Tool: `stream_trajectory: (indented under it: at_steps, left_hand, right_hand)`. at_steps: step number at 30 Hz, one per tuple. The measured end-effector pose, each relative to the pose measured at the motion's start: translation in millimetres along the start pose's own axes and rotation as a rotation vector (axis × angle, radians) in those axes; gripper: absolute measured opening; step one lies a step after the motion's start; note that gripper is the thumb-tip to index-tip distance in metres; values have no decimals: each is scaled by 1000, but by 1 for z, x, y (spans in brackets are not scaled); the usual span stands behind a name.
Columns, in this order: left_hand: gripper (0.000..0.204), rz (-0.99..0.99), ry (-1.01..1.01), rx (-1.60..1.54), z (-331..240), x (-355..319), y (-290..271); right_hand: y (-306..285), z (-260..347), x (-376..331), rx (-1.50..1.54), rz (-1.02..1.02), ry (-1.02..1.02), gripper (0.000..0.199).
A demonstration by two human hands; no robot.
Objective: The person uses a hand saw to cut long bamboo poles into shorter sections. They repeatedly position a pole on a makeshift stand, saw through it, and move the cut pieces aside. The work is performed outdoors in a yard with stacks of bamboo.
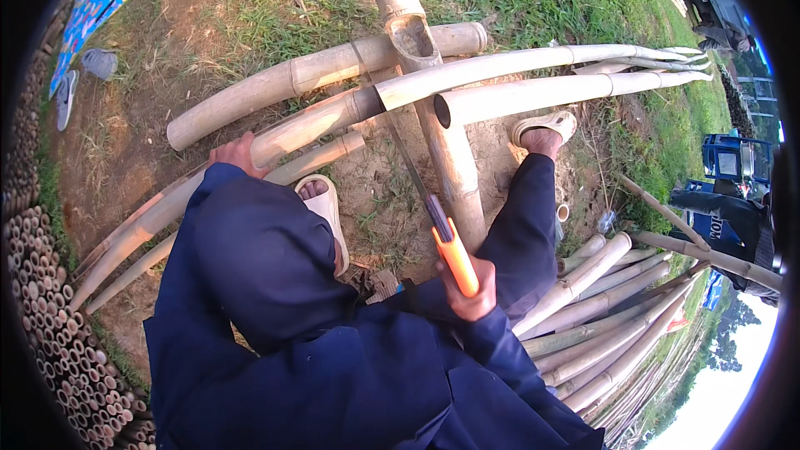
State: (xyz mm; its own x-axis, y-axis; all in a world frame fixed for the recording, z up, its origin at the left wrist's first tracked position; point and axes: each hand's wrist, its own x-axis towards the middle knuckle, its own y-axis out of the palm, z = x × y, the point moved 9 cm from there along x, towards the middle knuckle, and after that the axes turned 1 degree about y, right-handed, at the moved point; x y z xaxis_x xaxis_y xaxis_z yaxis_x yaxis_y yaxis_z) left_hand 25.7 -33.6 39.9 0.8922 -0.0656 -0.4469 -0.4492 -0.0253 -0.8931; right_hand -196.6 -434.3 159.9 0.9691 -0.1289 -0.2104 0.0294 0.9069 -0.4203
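My right hand (468,289) is closed round the orange handle of a handsaw (407,160). The long thin blade slants up and left, crossing a pale bamboo pole (321,119) beside a dark band in it. My left hand (236,155) grips this pole to the left of the blade. Under it, an upright-looking thick bamboo post (450,168) with a notched top runs away from me between my legs. A second bamboo pole (508,102), with a hollow dark end, lies just right of the blade. A shorter thick bamboo piece (250,98) lies beyond.
Several bamboo poles (604,300) are piled at my right. Stacked cut bamboo (58,325) lines the left edge. Shoes (67,100) and a blue patterned sheet (104,4) lie far left. My sandalled feet flank the post on dirt and grass. Another person (737,229) is at far right.
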Motion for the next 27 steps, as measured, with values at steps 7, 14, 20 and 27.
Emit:
stream_trajectory:
  at_steps: [7,14,20,27]
  left_hand:
    - [70,23,5,32,6,9,-1]
    - [70,-36,-18,33,13,1,6]
    - [70,-30,59,2,-6,9,-7]
    - [67,-108,30,9,-2,-12,-7]
  right_hand:
    - [31,-5,62,35,12,-69,17]
    - [-17,24,-39,-84,-7,-34,31]
    - [56,-5,109,107,-32,-141,22]
    - [-31,30,-59,-149,-32,-101,21]
